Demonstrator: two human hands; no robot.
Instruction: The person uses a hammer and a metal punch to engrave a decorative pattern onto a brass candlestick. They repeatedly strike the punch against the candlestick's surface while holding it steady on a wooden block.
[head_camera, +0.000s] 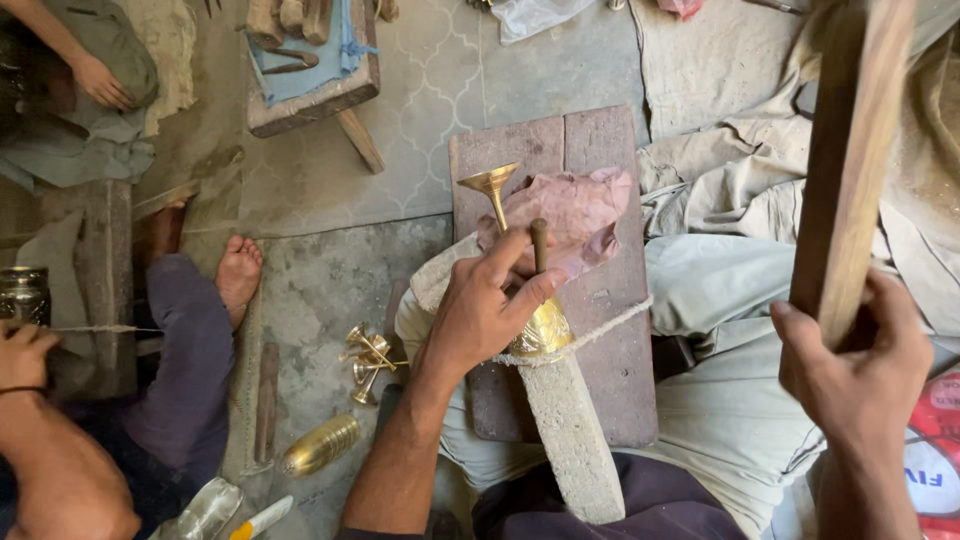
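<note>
Brass goblet (535, 320) – L hand (485, 310) steadies punch (539, 245); R hand (855, 370) grips mallet (850, 160).

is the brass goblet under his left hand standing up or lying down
Lying down: the brass goblet lies tipped across the wooden block, flared foot pointing away, under the left hand.

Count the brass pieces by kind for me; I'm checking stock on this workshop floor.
Trumpet-shaped stems loose on the floor: 4
Brass goblet under the left hand, with stem and bowl: 1
Ribbed oval shell: 1
Total: 6
</note>
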